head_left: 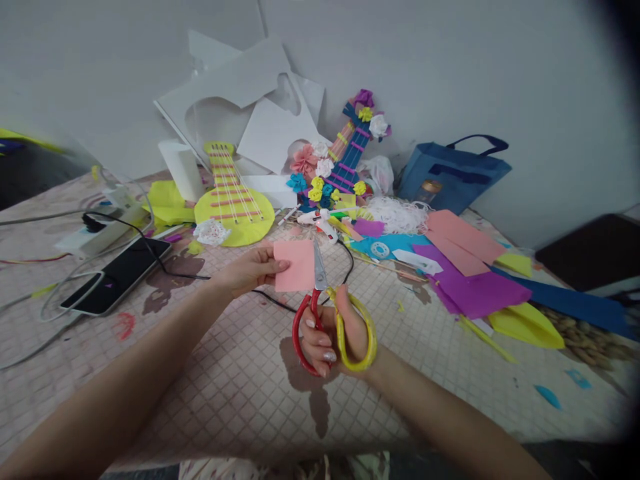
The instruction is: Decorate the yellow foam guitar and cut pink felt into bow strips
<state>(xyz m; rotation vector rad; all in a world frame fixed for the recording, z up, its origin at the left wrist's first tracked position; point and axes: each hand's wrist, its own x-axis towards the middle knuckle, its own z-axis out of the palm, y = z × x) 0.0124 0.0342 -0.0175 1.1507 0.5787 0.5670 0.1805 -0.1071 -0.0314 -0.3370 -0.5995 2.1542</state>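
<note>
Between the thumb and fingers of my left hand (pixel 256 268) is a small rectangle of pink paper (pixel 299 267), held up above the table. My right hand (pixel 340 333) grips a pair of scissors (pixel 318 293) with one red and one yellow handle loop. The handles are spread, and the metal blades point away from me at the paper's right edge. Whether the blades have cut in, I cannot tell. Just beyond the paper lies a white glue gun (pixel 320 223), its black cord running under my hands.
A yellow paper guitar (pixel 235 207) leans at the back, beside a flower-covered blue one (pixel 350 157). Coloured paper sheets (pixel 470 287) and white shreds (pixel 400 215) lie on the right. At left are a phone (pixel 120 277) and a power strip (pixel 97 233) with cables. A blue bag (pixel 450 173) stands behind.
</note>
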